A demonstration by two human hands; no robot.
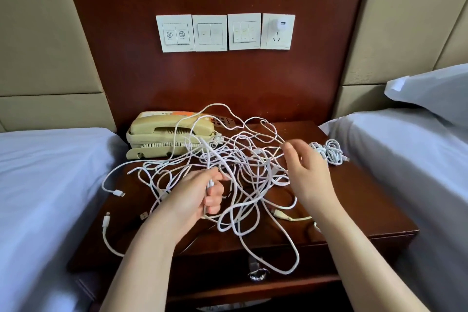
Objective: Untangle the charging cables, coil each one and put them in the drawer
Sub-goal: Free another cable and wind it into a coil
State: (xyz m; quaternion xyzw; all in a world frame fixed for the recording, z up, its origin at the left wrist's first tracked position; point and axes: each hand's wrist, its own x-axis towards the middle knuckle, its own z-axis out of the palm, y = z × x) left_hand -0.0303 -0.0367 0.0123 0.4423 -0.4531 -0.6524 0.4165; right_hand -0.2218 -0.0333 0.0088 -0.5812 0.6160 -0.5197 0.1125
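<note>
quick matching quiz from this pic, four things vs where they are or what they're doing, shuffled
1 telephone
2 coiled cable
3 charger
4 left hand

a in the wall socket
b gripping tangled cables
c nightstand, back left
d nightstand, back right

Pairs: 1-c, 2-d, 3-a, 4-b
</note>
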